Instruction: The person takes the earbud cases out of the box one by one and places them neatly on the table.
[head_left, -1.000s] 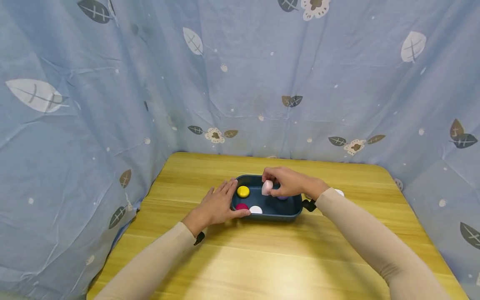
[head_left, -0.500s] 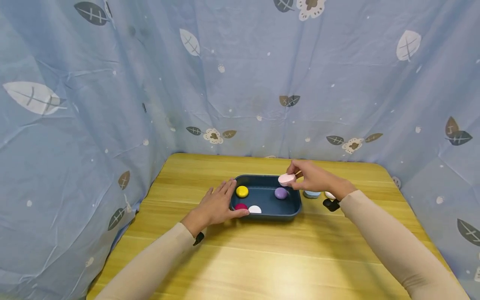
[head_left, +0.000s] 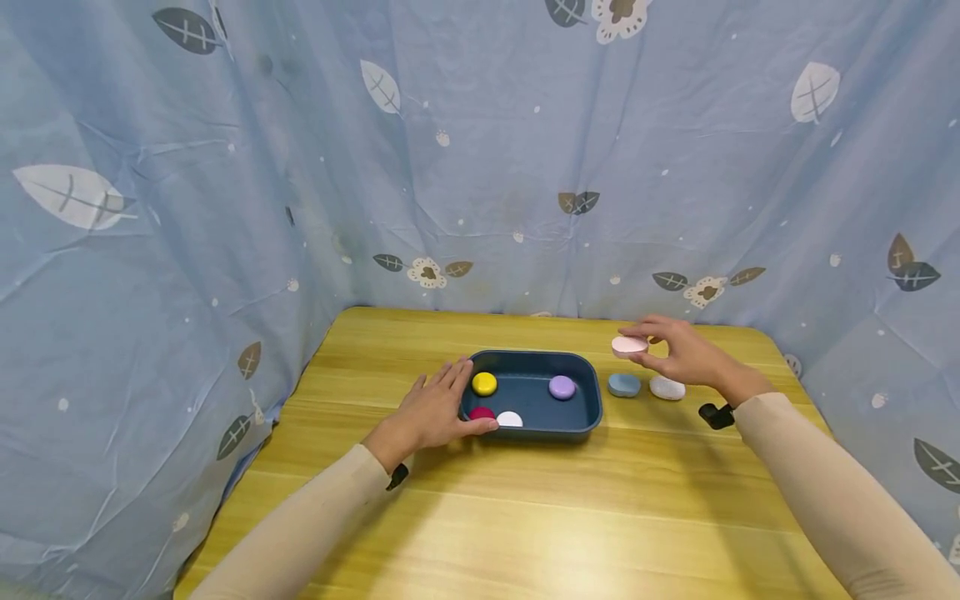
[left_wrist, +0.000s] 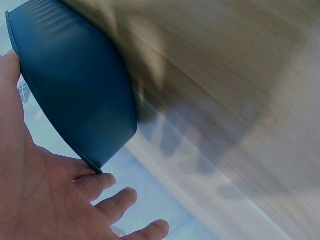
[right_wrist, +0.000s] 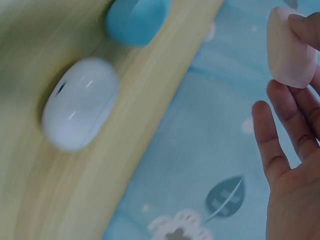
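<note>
over the far right of the table [head_left: 525, 517], at about two o'clock from the dark tray [head_left: 592, 412], my right hand [head_left: 686, 354] pinches a pale pink disc [head_left: 628, 343] between thumb and fingertips, held in the air above the wood. the blue piece [head_left: 624, 384] and the white piece [head_left: 667, 387] lie just beside each other at three o'clock of the tray, below and near that hand. my left hand [head_left: 435, 408] rests flat, fingers straight, against the tray's nine o'clock end, thumb on the rim. inside sit yellow [head_left: 484, 383], purple [head_left: 562, 387], magenta [head_left: 482, 412] and white [head_left: 510, 419] pieces. my worry: the pinch looks light, only on the disc's edges, so it could slip and roll off the back edge. coming down carelessly could also knock the blue or white piece aside.
</note>
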